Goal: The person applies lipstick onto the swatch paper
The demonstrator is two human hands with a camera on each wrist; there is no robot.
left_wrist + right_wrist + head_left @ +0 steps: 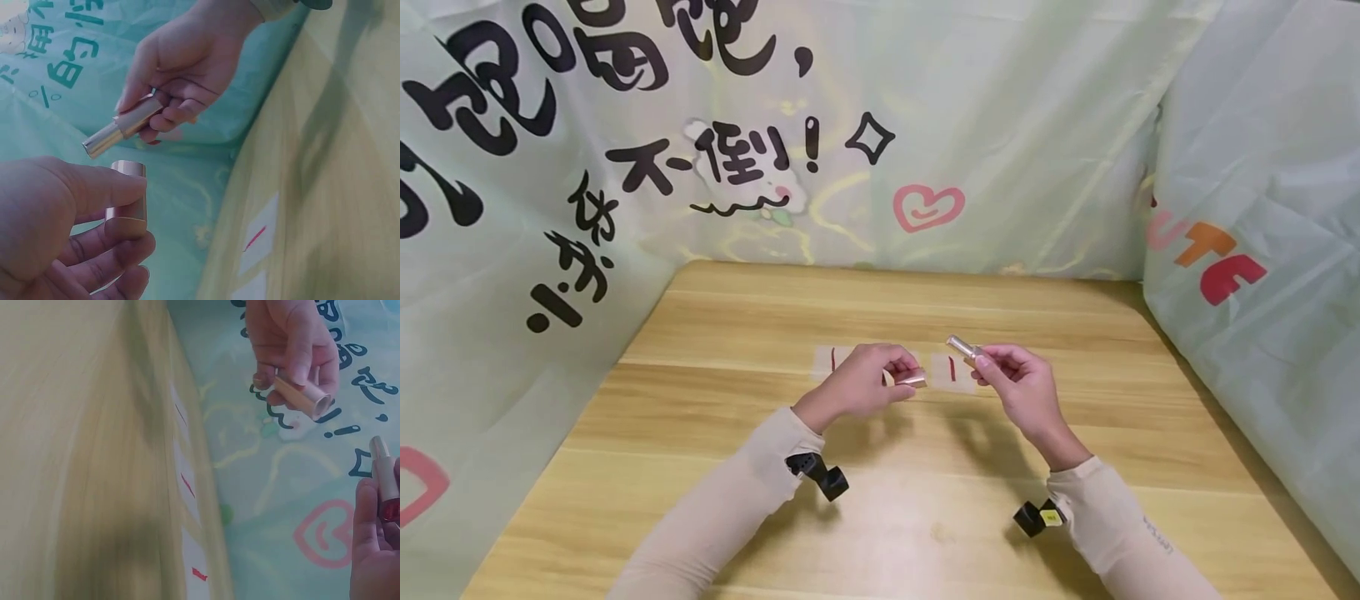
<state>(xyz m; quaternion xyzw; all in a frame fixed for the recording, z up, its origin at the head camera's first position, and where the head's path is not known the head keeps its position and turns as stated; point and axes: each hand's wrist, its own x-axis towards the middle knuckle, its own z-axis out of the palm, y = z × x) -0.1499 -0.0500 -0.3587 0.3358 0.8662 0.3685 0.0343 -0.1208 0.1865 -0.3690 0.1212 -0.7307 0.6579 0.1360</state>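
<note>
My left hand [872, 379] pinches a rose-gold lipstick cap [912, 378] between thumb and fingers. The right wrist view shows the hollow open end of that cap [320, 406]. In my right hand [1022, 383] is the lipstick tube [961, 346], gripped by its lower body, its shiny narrower end uncovered and pointing up to the left. A dark red base [391, 509] shows at its lower end. Cap and tube are apart, held a little above the table with a small gap between the hands.
White paper slips with red strokes lie on the wooden table [910, 500] beyond the hands: one slip [823, 363] partly behind the left hand, another slip [940, 377] between the hands. Printed cloth [1037, 150] hangs behind and at both sides. Black cameras [820, 477] sit on both wrists.
</note>
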